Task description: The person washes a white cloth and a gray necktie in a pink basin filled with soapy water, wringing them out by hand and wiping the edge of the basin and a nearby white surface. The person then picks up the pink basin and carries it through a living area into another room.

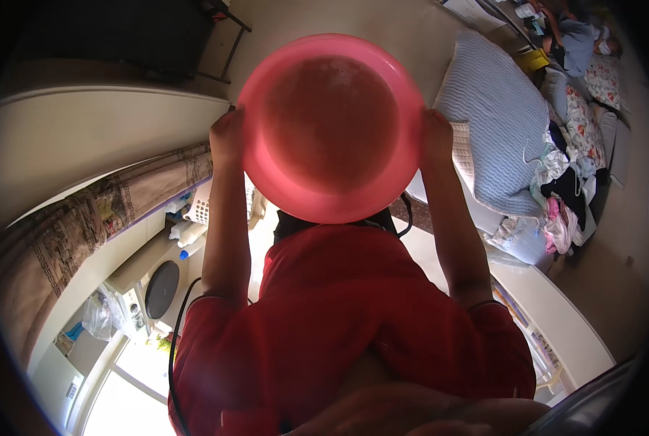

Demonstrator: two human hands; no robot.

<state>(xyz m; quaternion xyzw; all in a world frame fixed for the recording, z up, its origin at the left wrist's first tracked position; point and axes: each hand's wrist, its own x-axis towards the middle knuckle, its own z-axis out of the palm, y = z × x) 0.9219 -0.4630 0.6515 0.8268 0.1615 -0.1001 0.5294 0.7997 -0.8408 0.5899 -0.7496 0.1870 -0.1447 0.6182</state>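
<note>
A round pink plastic basin (273,174) is held up level in front of my body, above the floor. Cloudy, brownish-looking liquid (332,120) with some pale froth near its far side seems to fill the bottom. My left hand (228,134) grips the basin's left rim, and my right hand (436,136) grips the right rim. Both hands are closed around the edge; the fingers under the rim are mostly hidden. Both arms are stretched forward.
To the right lies a couch or bed with a blue quilted cover (495,116) and a pile of clothes (564,189). Another person (579,43) is at the far right. On the left are a white partition (106,131), a patterned curtain (121,196) and a white basket (199,202).
</note>
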